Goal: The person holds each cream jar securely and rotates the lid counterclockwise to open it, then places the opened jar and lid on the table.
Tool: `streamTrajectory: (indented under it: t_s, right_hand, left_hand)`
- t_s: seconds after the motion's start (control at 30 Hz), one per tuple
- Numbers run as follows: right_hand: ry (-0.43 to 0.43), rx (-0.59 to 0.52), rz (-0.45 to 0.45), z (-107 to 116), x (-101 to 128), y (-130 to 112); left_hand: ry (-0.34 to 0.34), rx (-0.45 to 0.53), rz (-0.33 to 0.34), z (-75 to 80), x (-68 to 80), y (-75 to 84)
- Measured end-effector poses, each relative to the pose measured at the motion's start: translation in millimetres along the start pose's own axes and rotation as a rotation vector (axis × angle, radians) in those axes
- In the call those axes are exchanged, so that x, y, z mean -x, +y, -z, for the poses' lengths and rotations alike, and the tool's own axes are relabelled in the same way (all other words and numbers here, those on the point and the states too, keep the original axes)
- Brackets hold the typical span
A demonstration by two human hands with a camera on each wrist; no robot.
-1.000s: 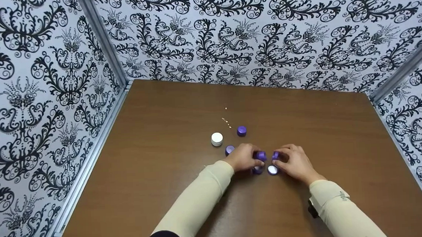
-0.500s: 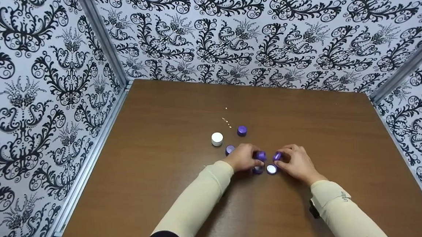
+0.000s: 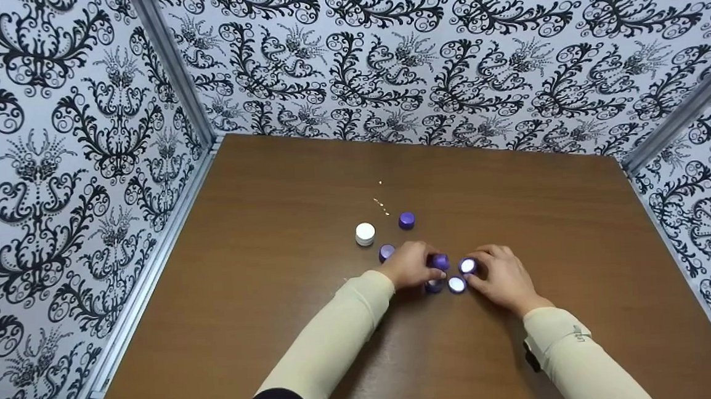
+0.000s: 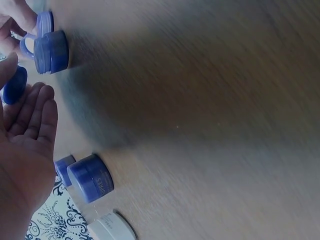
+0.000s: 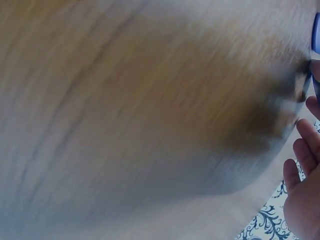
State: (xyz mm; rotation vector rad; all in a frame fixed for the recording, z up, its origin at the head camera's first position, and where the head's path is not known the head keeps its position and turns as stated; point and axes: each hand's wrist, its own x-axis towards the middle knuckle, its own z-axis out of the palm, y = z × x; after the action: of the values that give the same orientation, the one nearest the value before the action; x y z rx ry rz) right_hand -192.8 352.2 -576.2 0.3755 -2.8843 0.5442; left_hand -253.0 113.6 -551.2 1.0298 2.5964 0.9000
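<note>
My left hand (image 3: 410, 264) pinches a small purple jar (image 3: 439, 262) between thumb and fingers, just above the table. In the left wrist view its rounded dark end (image 4: 15, 86) shows. Opposite, my right hand (image 3: 503, 277) pinches a purple lid (image 3: 467, 266), its white inside turned up toward the head camera. Below and between the hands lie a second purple lid (image 3: 457, 284), white side up, and a larger purple jar (image 3: 433, 286), partly hidden by the left hand. In the right wrist view only a sliver of purple shows at the edge by my fingers (image 5: 306, 155).
Past my left hand stand a purple jar (image 3: 387, 252), a white jar (image 3: 365, 234) and a smaller purple jar (image 3: 406, 220). Small pale specks (image 3: 381, 204) dot the brown table (image 3: 271, 229). Patterned walls (image 3: 384, 68) rise at the back and sides.
The lid in my right hand has turned from edge-on to showing its white inside, shifting slightly right. The lid on the table has slid a little left. My left hand stays in place.
</note>
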Motion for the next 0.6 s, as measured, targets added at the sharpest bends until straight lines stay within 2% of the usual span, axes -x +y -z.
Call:
streamTrajectory:
  t_s: [0.6]
  right_hand:
    - [-0.004,-0.019,-0.016,0.8,-0.1,-0.9]
  left_hand:
    - [0.012,0.018,-0.001,-0.4,0.5,0.3]
